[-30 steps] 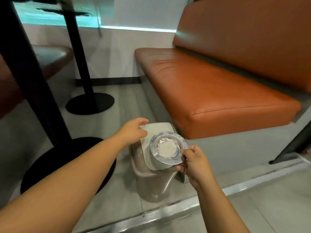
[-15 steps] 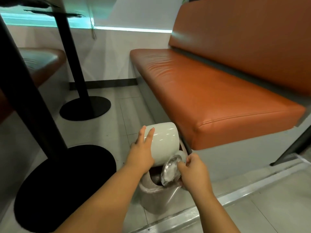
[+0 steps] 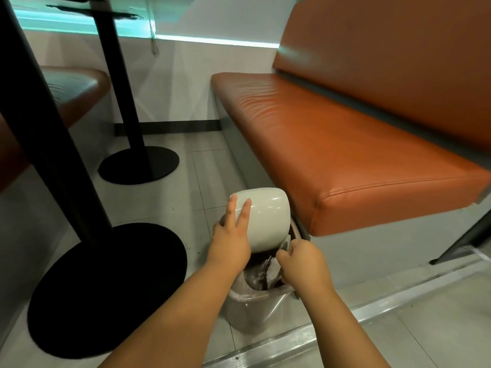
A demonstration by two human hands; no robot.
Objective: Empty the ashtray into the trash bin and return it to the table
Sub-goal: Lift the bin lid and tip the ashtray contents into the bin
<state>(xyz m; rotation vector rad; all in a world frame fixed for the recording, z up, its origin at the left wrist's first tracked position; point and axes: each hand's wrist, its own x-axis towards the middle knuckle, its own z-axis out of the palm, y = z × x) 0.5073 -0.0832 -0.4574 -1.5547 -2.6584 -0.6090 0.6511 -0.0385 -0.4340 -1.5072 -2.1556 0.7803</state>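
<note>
A small grey trash bin (image 3: 249, 312) with a clear liner stands on the floor beside the bench. Its white swing lid (image 3: 267, 219) is tipped up, held back by my left hand (image 3: 231, 240), whose fingers lie flat on it. My right hand (image 3: 303, 264) grips the metal ashtray (image 3: 271, 269), which is tilted steeply inside the bin's mouth, mostly hidden by the hand and the lid. Pale ash shows at the ashtray's lower edge.
An orange padded bench (image 3: 345, 155) overhangs the bin on the right. Two black table pedestals with round bases (image 3: 106, 285) (image 3: 138, 164) stand to the left. A metal floor strip (image 3: 345, 322) runs just in front of the bin.
The lid has been swung further up by my left hand. My right hand has tipped the ashtray from level above the lid to steeply tilted down inside the bin's opening.
</note>
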